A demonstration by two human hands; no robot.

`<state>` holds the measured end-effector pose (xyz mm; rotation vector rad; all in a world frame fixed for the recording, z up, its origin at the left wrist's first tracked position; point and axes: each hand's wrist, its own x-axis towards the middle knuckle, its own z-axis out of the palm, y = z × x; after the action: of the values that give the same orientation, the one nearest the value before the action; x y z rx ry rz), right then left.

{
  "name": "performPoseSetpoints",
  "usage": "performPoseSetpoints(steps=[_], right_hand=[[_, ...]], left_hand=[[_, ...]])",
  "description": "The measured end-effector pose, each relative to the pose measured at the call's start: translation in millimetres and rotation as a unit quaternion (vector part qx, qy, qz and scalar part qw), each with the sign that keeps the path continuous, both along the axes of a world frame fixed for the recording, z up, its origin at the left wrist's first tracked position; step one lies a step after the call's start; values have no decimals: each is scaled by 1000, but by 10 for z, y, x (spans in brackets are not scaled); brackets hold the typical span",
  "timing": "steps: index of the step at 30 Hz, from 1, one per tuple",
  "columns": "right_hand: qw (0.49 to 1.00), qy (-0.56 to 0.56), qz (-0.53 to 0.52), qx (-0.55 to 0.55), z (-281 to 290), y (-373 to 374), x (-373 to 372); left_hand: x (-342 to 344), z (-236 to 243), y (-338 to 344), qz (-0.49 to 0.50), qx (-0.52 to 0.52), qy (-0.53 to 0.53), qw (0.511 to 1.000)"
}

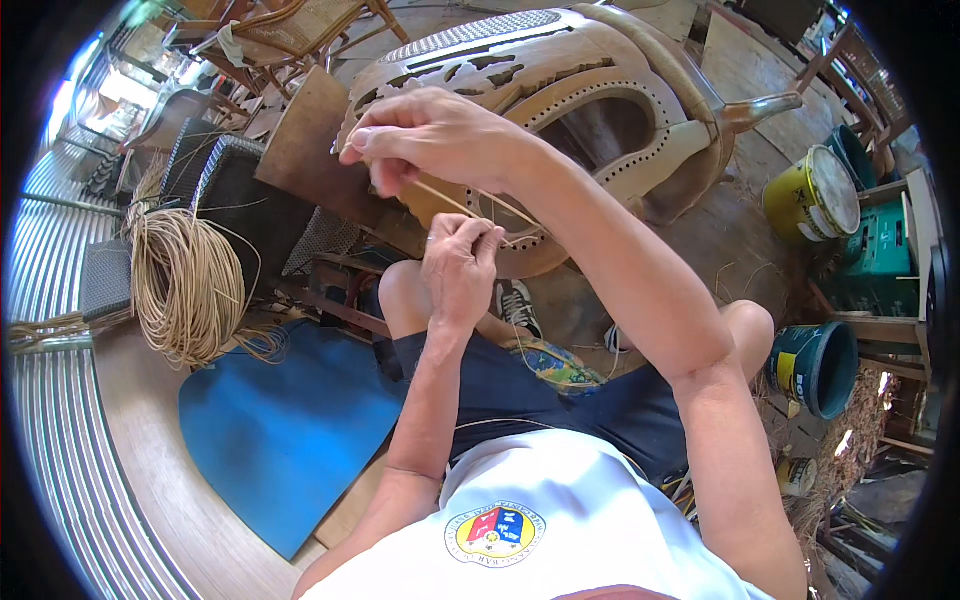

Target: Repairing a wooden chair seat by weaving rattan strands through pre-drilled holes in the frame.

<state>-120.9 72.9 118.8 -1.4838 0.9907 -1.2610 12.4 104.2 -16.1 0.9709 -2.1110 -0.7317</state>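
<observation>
I see my right hand [430,135] raised over the chair frame [560,110], fingers pinched shut on a thin cane strand [455,205] that runs down and to the right toward the frame's oval opening. My left hand [460,265] sits just below it, thumb and fingers closed on the same strand close to the frame's lower rim, so the strand stretches taut between the two hands. The frame is carved wood, lying tilted on its side in front of my knees, with a row of small drilled holes around the oval; the strand meets that rim near the left hand, though I cannot tell which hole it enters. To my left a coil of cane [185,285] rests at the edge of a blue mat [280,430], which lies on the wooden floor beside my leg. Past the coil stands a dark woven panel [235,195], leaning near the frame. On my right a yellow bucket [815,195] lies tipped on its side, well apart from the hands, and a dark blue bucket [815,365] sits just beside my right knee. A sneaker [517,305] shows below the frame, between my knees.
</observation>
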Motion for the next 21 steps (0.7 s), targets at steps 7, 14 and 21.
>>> performPoseSetpoints(steps=[7,14,21], right_hand=[[942,55,-316,94,-881,854,-1],[796,466,-387,1,-1430,1124,304],[795,458,-396,27,-1497,1167,206]], left_hand=[[52,-104,-121,15,-185,-23,982],[55,-118,-36,27,-176,-19,984],[54,-187,-25,6,-179,40,983]])
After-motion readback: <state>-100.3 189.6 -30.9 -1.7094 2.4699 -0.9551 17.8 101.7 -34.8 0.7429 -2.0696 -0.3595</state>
